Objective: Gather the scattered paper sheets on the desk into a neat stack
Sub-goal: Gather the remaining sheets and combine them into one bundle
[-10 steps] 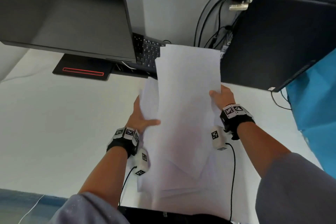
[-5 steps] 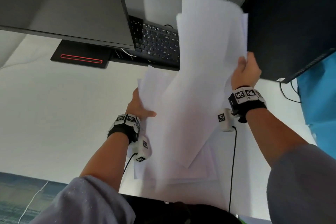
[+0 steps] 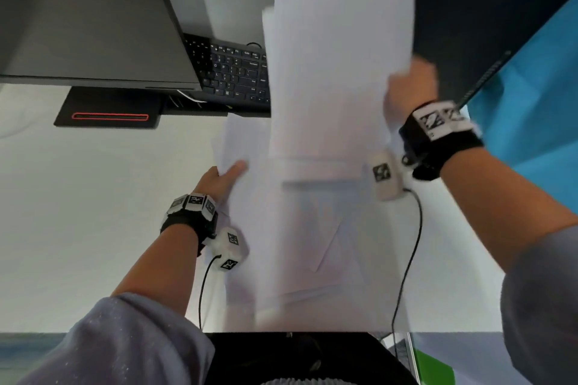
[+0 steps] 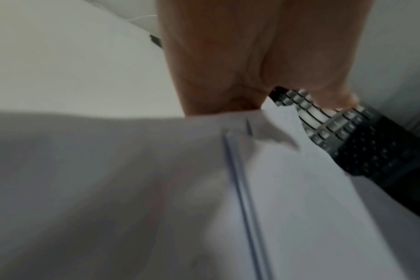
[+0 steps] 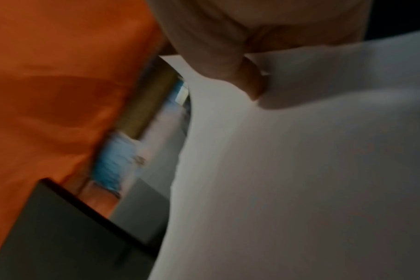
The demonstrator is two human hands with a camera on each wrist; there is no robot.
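Observation:
A bundle of white paper sheets (image 3: 337,72) is raised nearly upright above the desk, blurred by motion. My right hand (image 3: 406,94) grips its right edge, thumb pressed on the paper (image 5: 300,151) in the right wrist view. My left hand (image 3: 223,178) pinches the left edge of the lower sheets (image 3: 244,147), thumb on top; the left wrist view shows the sheet edges (image 4: 240,170) under the palm. More sheets (image 3: 312,259) lie fanned on the white desk (image 3: 78,212) beneath the lifted bundle.
A dark monitor (image 3: 87,15) hangs over the left, its base (image 3: 109,109) on the desk. A black keyboard (image 3: 237,75) lies behind the papers. A black computer tower (image 3: 494,9) stands at the right. Wrist-camera cables (image 3: 406,259) trail toward the front edge.
My right hand has swung the bundle up and to the right, from lying slanted over the desk to nearly upright. The left hand stays at the left edge, holding the lower sheets.

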